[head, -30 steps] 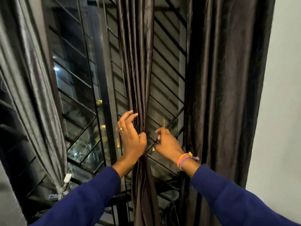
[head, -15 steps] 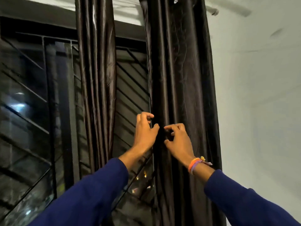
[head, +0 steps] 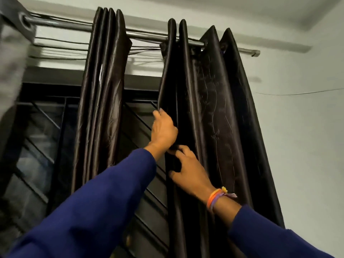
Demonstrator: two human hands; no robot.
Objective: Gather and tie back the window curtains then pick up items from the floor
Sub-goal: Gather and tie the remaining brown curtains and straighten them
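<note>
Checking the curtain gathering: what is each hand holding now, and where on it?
Left hand grips the left edge fold of the right-hand dark curtain; right hand, just below, pinches the same curtain's folds.

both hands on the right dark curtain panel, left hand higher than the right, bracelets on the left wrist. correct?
One error: the bracelets are on the right wrist, not the left. The head view shows the left hand higher, the right hand lower, both gripping folds of the right dark curtain panel.

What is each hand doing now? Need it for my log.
Left hand: grips the right curtain's leading edge.
Right hand: pinches the same curtain's folds, lower down.
</note>
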